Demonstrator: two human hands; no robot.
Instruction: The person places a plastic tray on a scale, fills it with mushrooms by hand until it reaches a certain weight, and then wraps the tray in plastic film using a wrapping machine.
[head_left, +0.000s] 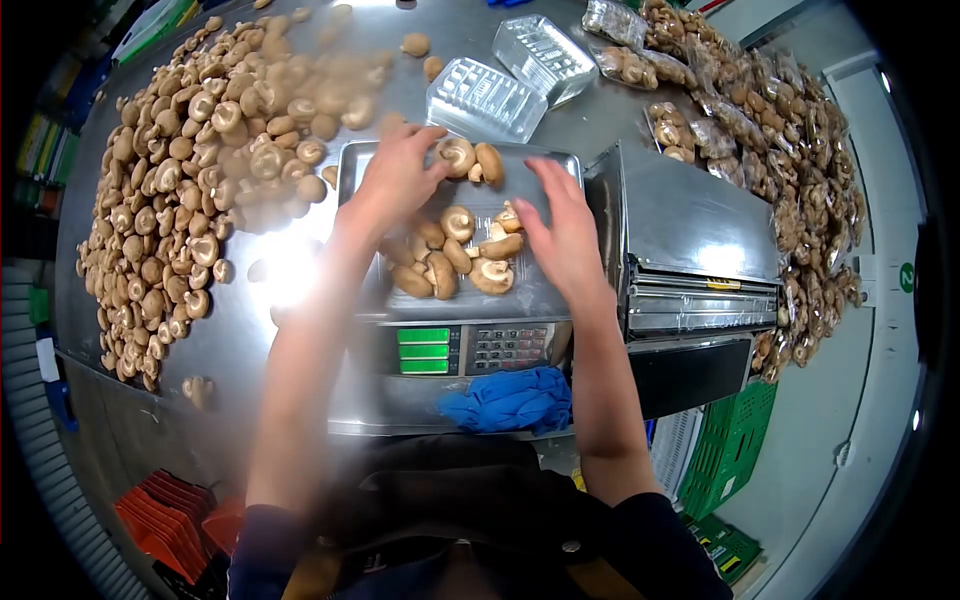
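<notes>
Brown-capped shiitake mushrooms [440,272] lie grouped on the metal pan [360,160] of a weighing scale. At the pan's upper left, my left hand [396,180] has its thumb and fingers curved round the left edge of a mushroom [456,156]. Touching that one on its right is another mushroom [489,163]. My right hand [565,230] is over the pan's right side, thumb and fingers apart, holding nothing. Its thumb is close to a few mushrooms [502,245] at the right of the group. Green displays [424,351] and a keypad show on the scale's front.
A large heap of loose mushrooms [180,200] covers the table's left. Clear plastic trays [487,100] stand behind the scale. To the right are a metal wrapping machine [700,220] and many wrapped mushroom packs [800,190]. A blue cloth [512,400] lies before the scale; green crates [735,440] stand lower right.
</notes>
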